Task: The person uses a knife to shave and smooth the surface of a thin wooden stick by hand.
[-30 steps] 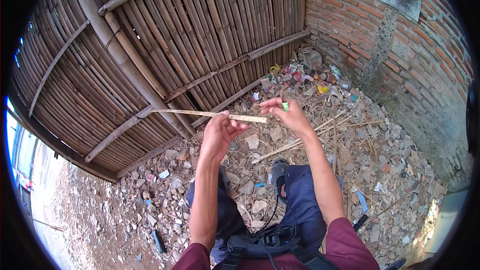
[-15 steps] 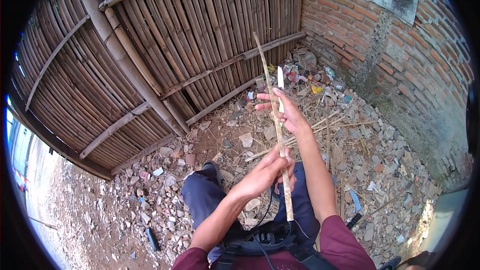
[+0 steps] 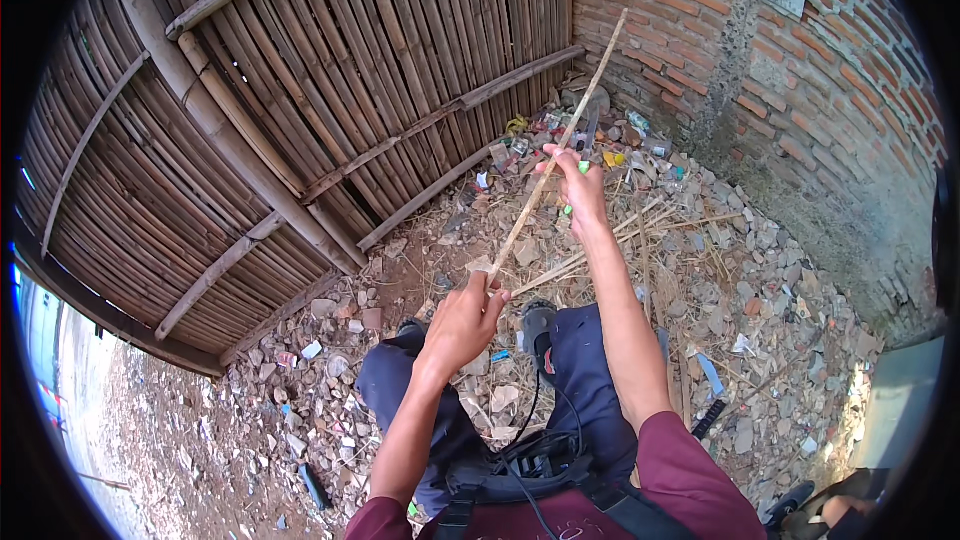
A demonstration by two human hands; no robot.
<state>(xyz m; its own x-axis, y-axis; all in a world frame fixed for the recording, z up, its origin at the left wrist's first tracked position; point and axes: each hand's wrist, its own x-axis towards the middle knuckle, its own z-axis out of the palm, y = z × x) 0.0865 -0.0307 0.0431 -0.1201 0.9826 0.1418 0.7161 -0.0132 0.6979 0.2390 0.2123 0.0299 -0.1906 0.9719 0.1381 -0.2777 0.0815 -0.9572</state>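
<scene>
A long, thin bamboo strip [image 3: 528, 210] slants from between my legs up toward the brick wall. Its near end sits in my left hand [image 3: 462, 328], whose fingers are closed round it. Farther up the strip, my right hand [image 3: 580, 195] is closed on a knife with a green handle [image 3: 583, 168]. The knife's blade points away from me and is hard to make out against the litter. The strip crosses at the thumb and forefinger of my right hand; whether the blade touches it I cannot tell.
A bamboo-slat wall [image 3: 400, 60] rises at the left and ahead, meeting a brick wall [image 3: 680, 30] at the far corner. Rubble and litter cover the ground, with several loose bamboo strips [image 3: 640, 230] beyond my right knee. Another person's foot [image 3: 790, 502] shows at lower right.
The strip has swung from nearly upright to leaning right. My left hand has moved left and slightly down to its near end. My right hand has turned and closed round the knife handle.
</scene>
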